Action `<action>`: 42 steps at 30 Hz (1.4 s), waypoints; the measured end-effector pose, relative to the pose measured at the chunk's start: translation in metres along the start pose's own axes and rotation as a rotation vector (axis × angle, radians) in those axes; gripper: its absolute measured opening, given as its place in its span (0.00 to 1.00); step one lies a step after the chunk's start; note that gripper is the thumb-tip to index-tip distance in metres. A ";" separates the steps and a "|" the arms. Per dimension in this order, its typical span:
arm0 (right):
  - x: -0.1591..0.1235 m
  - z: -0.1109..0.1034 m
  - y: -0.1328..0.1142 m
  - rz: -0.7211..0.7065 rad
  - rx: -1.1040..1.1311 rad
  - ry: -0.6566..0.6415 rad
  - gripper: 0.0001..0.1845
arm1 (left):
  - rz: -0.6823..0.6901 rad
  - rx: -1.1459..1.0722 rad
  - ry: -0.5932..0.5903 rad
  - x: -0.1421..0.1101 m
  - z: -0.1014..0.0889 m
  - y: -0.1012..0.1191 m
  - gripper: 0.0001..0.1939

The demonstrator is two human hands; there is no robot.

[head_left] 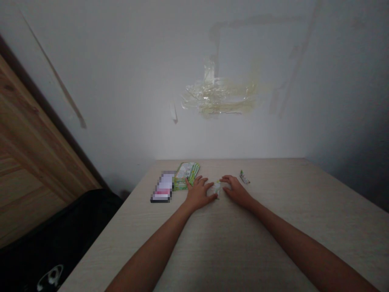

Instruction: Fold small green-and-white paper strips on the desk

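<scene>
A small, pale green-and-white piece (216,187), which looks like paper or a wrapper, lies on the table between my hands. My left hand (199,193) rests with fingers spread, its thumb and index finger touching the piece's left side. Curved on the right is my right hand (236,190), fingers apart, with its fingertips at or just beside the piece's right edge. Beyond my left fingers sits a green-and-white printed packet or stack of packets (187,172), partly covered by that hand. A small crumpled or folded strip (244,177) lies past my right hand.
A phone-like device (163,187) with a blurred screen lies left of the packets. The wooden table (273,243) meets a white wall (136,81) patched with clear tape (225,97). Black fabric (69,231) and wooden boards (33,162) stand off the left edge.
</scene>
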State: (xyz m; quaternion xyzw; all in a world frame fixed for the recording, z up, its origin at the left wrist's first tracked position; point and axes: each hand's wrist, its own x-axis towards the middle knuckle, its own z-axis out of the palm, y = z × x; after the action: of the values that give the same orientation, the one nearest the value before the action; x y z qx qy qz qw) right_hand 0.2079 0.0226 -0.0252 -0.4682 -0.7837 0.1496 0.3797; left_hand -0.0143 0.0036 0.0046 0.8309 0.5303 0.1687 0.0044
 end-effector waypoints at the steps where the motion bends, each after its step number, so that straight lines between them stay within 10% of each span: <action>1: 0.000 -0.001 0.002 0.008 0.043 0.015 0.22 | 0.002 -0.018 -0.001 0.000 0.000 0.000 0.26; 42: -0.001 -0.012 -0.008 0.059 -0.023 0.094 0.04 | -0.173 -0.114 0.124 0.002 -0.007 0.012 0.11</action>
State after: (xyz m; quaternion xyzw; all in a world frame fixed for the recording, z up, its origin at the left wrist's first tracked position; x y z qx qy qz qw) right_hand 0.2117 0.0163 -0.0132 -0.5020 -0.7524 0.1295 0.4063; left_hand -0.0052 -0.0007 0.0139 0.7683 0.5889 0.2485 0.0337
